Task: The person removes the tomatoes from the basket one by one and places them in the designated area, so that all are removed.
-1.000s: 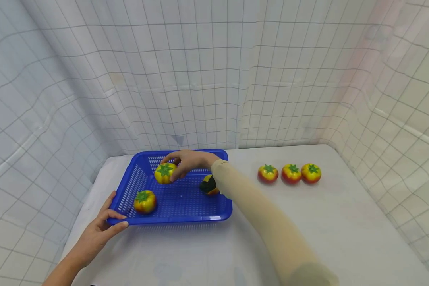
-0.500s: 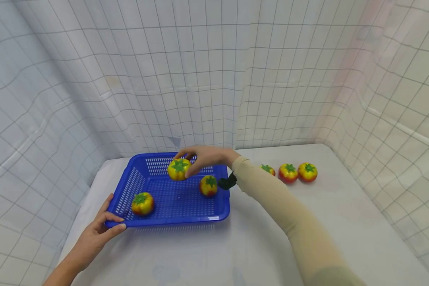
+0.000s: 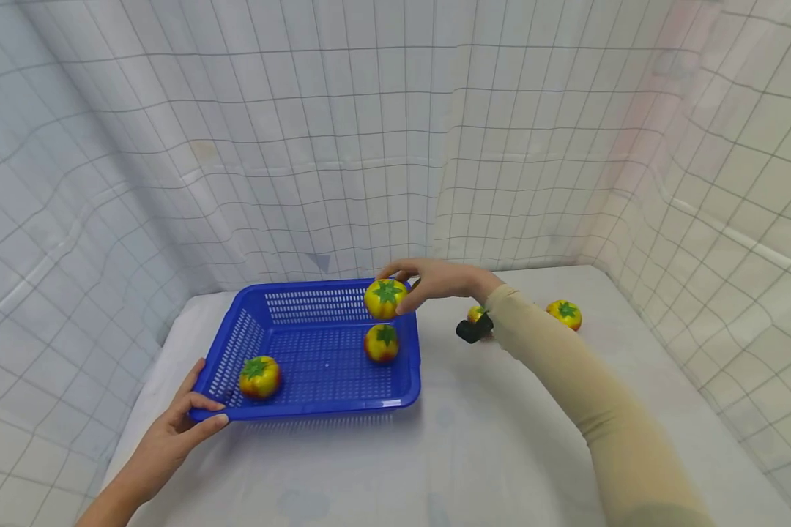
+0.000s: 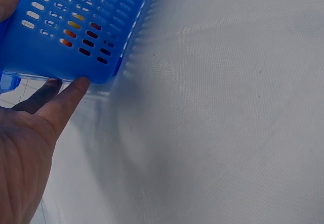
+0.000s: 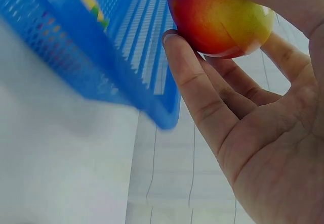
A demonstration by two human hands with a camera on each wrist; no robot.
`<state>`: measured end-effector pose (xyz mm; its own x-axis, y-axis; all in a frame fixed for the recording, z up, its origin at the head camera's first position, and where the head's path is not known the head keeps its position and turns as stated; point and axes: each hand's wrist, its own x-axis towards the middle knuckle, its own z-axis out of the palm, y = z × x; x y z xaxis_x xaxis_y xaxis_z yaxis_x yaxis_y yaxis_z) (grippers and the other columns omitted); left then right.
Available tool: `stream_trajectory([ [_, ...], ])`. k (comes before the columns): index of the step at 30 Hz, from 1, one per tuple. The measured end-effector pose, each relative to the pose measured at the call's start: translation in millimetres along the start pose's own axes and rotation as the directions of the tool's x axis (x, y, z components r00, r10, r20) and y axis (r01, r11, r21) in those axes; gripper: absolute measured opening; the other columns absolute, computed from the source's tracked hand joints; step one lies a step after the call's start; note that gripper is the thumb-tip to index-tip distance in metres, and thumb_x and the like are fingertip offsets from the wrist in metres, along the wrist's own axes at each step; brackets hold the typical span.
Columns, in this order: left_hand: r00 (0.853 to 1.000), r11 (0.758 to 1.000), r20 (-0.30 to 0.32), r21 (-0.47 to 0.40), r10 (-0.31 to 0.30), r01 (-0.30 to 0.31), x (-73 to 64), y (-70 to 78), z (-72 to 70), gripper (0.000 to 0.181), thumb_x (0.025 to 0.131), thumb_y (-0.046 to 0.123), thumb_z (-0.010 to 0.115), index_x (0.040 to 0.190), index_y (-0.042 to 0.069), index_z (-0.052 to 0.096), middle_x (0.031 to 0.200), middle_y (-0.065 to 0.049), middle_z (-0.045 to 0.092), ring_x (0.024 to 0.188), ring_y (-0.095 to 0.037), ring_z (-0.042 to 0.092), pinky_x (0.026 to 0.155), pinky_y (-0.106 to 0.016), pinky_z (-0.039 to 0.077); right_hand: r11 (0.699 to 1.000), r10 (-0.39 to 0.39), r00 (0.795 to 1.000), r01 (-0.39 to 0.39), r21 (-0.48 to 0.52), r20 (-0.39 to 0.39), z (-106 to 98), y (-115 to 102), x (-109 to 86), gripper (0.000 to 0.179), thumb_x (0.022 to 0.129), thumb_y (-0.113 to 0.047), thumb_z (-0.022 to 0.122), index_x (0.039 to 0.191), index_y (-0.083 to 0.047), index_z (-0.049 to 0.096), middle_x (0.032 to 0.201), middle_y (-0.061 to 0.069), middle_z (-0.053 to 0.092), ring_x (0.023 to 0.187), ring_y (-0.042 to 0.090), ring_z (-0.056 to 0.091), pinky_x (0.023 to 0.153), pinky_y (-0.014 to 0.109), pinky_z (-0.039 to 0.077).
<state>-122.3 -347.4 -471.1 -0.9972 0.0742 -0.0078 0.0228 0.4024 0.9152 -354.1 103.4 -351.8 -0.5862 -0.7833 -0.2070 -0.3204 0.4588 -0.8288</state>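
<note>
My right hand (image 3: 435, 282) pinches a yellow-and-red tomato (image 3: 386, 298) with a green star-shaped top, over the back right corner of the blue plastic basket (image 3: 310, 411). In the right wrist view, thumb and fingertips hold this tomato (image 5: 220, 19) beside the basket's rim (image 5: 167, 115). My left hand (image 3: 174, 435) grips the front left corner of the basket, thumb along the front rim. From the left wrist, fingers (image 4: 71, 100) press at the basket's perforated wall (image 4: 48, 47). Inside the basket lie one tomato (image 3: 260, 378) at front left and another (image 3: 381, 343) at right.
On the white table (image 3: 501, 424), right of the basket, one tomato (image 3: 564, 315) shows fully. Another tomato (image 3: 474, 314) is partly covered by a black piece (image 3: 474, 331) at the right wrist. Grid-patterned white curtains (image 3: 382, 146) enclose the back and sides.
My right hand has carried the tomato rightward, from over the basket's middle to its back right corner. The sleeve now covers one of the table tomatoes. The left hand stays on the basket corner.
</note>
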Motion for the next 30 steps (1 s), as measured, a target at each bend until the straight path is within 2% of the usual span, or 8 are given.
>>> stream_trajectory([
  [6,1.000,1.000,-0.002,-0.019,0.001,-0.002,0.0,-0.6,0.0,0.028,0.105,0.018,0.060,0.119,-0.005,0.052,0.169,0.017,-0.012,0.146,-0.060,-0.001,0.088,-0.005,0.041,0.998,0.053,0.998,-0.054,-0.026,-0.045,-12.8,15.4,-24.9,0.065,0.082,-0.038,0.085,0.140,-0.041,0.055,0.145,0.001,0.048,0.129,0.024,0.049,0.104,0.051,0.045],
  [12,1.000,1.000,-0.004,-0.005,-0.011,0.011,1.0,-2.0,-0.2,0.030,0.105,0.020,0.061,0.120,-0.005,0.052,0.169,0.018,-0.012,0.147,-0.060,-0.001,0.087,-0.005,0.040,0.991,0.123,0.989,-0.126,-0.033,-0.085,-17.2,27.2,-47.0,0.067,0.080,-0.039,0.087,0.139,-0.042,0.055,0.146,0.001,0.047,0.134,0.026,0.043,0.104,0.051,0.044],
  [21,1.000,1.000,-0.005,0.013,-0.025,0.025,1.2,-1.9,-0.1,0.032,0.105,0.022,0.061,0.121,-0.004,0.054,0.168,0.017,-0.014,0.146,-0.061,-0.002,0.086,-0.005,0.041,0.970,0.228,0.963,-0.238,-0.053,-0.146,-16.8,49.3,-76.2,0.068,0.077,-0.045,0.088,0.138,-0.044,0.055,0.145,0.003,0.050,0.132,0.030,0.048,0.107,0.059,0.038],
  [25,1.000,1.000,0.000,0.009,-0.027,0.027,1.4,-1.3,0.0,0.031,0.105,0.022,0.061,0.121,-0.004,0.054,0.168,0.018,-0.015,0.145,-0.063,-0.001,0.085,-0.006,0.043,0.952,0.300,0.941,-0.306,-0.015,-0.160,-13.6,59.8,-90.0,0.065,0.075,-0.048,0.088,0.133,-0.050,0.058,0.143,-0.001,0.050,0.132,0.028,0.046,0.108,0.058,0.035],
  [27,1.000,1.000,0.003,0.007,-0.031,0.031,1.9,-0.9,0.2,0.032,0.105,0.022,0.062,0.122,-0.004,0.054,0.168,0.019,-0.015,0.145,-0.063,-0.001,0.085,-0.006,0.043,0.947,0.318,0.934,-0.321,0.005,-0.161,-11.0,64.5,-96.8,0.064,0.075,-0.047,0.088,0.131,-0.052,0.058,0.142,-0.003,0.050,0.130,0.026,0.047,0.108,0.057,0.035],
  [30,0.999,0.999,0.006,0.009,-0.035,0.035,3.1,-0.5,0.7,0.033,0.105,0.023,0.062,0.122,-0.004,0.054,0.168,0.019,-0.016,0.145,-0.063,-0.002,0.085,-0.006,0.043,0.954,0.298,0.942,-0.299,0.014,-0.154,-7.3,71.8,-104.7,0.062,0.078,-0.042,0.088,0.132,-0.050,0.059,0.141,-0.001,0.052,0.124,0.025,0.053,0.107,0.052,0.036],
])
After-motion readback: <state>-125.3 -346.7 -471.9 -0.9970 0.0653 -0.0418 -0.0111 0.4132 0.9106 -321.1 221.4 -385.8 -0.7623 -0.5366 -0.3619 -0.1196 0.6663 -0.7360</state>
